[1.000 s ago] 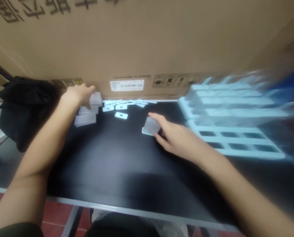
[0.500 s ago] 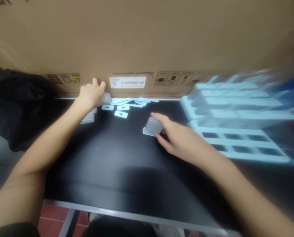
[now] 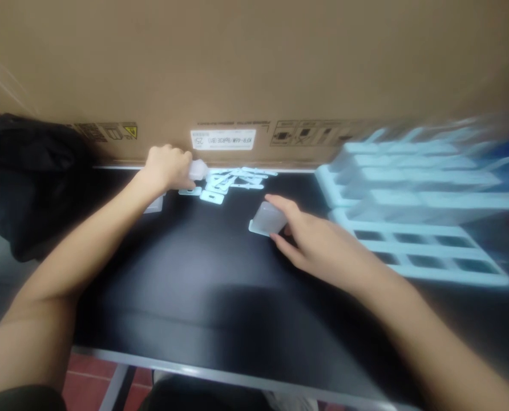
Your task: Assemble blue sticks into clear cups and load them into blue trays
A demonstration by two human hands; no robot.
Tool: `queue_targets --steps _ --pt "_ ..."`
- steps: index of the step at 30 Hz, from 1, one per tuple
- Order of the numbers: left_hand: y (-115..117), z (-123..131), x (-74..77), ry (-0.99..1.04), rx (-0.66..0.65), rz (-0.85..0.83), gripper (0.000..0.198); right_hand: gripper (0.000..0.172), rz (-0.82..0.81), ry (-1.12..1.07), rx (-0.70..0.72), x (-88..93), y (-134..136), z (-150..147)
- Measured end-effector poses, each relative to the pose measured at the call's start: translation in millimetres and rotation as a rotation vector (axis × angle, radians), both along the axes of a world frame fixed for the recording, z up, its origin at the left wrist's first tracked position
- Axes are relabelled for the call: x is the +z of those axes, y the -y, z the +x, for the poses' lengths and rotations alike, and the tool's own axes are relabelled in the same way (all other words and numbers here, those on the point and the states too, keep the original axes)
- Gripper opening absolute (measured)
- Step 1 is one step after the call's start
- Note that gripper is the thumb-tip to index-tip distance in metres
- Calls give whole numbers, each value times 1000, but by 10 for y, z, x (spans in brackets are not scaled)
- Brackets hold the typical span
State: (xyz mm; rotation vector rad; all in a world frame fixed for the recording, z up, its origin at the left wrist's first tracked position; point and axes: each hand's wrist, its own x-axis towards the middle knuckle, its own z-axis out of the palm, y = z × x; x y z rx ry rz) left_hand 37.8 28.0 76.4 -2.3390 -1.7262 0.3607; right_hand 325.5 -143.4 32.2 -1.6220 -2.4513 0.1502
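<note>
Between thumb and fingers, my right hand grips a small translucent box with a pale blue flat piece at its lower side, just over the black table. My left hand is closed around a second translucent piece, partly hidden by the fingers, at the left end of a pile of pale blue flat plates. One loose plate with a small dark slot lies in front of the pile. Under my left wrist a further clear box is partly covered.
A large cardboard box stands along the back of the table. To the right are pale blue trays with square openings and rows of blocks. A black cloth or bag sits on the left. The table's metal edge runs in front.
My left hand, with the translucent piece, has shifted right and slightly down against the plates; some plates have been pushed together. My right hand has hardly moved with its box.
</note>
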Motion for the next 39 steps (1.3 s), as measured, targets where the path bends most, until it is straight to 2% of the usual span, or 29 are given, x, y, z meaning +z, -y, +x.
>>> queue_targets --steps 3,7,10,13,16,19,21,25,28,31,37,39 --pt "-4 -12 -6 42 -34 -6 83 66 -5 -5 0 -2 4 4" --pt "59 30 47 110 -52 74 97 67 -9 -13 -9 7 6 6" --pt "188 148 52 169 -93 71 93 64 -4 -6 -10 18 4 10" --pt "351 321 -82 240 -199 32 79 58 26 3 3 12 -2 23" --pt "487 489 -328 419 -330 67 66 55 72 30 2 -11 -6 45" --pt "554 579 -534 602 -464 106 67 56 86 46 -5 -24 -9 59" --pt "548 580 -594 674 -510 108 73 56 81 39 -6 -23 -11 60" --pt "443 516 -586 773 -553 113 77 55 77 29 -20 -8 -18 55" --pt "375 486 -590 781 -573 150 73 57 74 26 -34 -1 -24 44" --pt "403 435 -634 743 -540 215 56 57 93 21 -52 -9 -31 26" --pt "695 112 -709 530 -418 221 28 51 110 -11 -112 -12 -40 43" --pt "774 25 -715 474 -430 189 25 55 122 -71 -134 16 -35 54"
